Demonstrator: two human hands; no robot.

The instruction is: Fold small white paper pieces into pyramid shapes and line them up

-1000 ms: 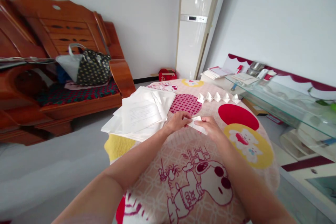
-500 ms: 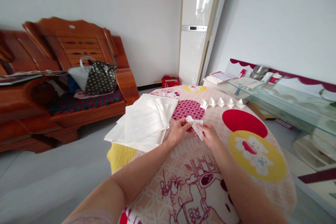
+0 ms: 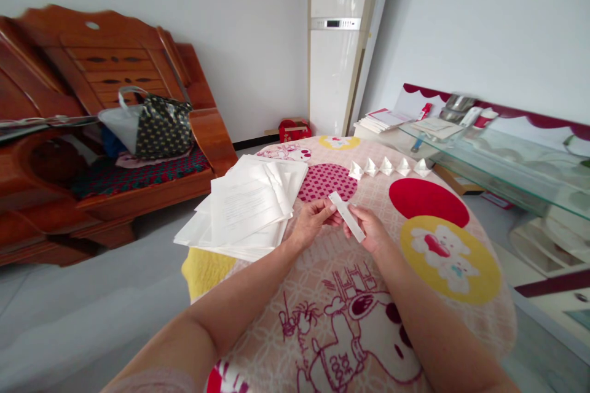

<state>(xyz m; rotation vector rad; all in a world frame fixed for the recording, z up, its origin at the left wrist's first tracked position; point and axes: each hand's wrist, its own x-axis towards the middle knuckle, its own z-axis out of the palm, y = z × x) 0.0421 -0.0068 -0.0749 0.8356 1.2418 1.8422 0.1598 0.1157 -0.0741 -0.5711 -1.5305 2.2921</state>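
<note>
Both my hands hold a narrow folded strip of white paper point(image 3: 346, 216) just above the table. My left hand point(image 3: 312, 223) pinches its far end with closed fingers. My right hand point(image 3: 371, 231) grips the near end, fingers curled round it. The strip slants from upper left to lower right between them. A messy stack of white paper sheets point(image 3: 244, 206) lies just left of my left hand. A row of several small folded white paper shapes point(image 3: 386, 167) stands farther back on the table.
The round table wears a pink cartoon-print cloth point(image 3: 350, 319). A wooden bench point(image 3: 92, 135) with a patterned bag point(image 3: 159, 126) stands to the left. A glass shelf point(image 3: 502, 159) with books and cups runs along the right. A tall white cabinet unit point(image 3: 334, 43) stands behind.
The paper piece, first pressed on the table, was lifted and now shows as a long flat strip held between both hands. The view shifted a little.
</note>
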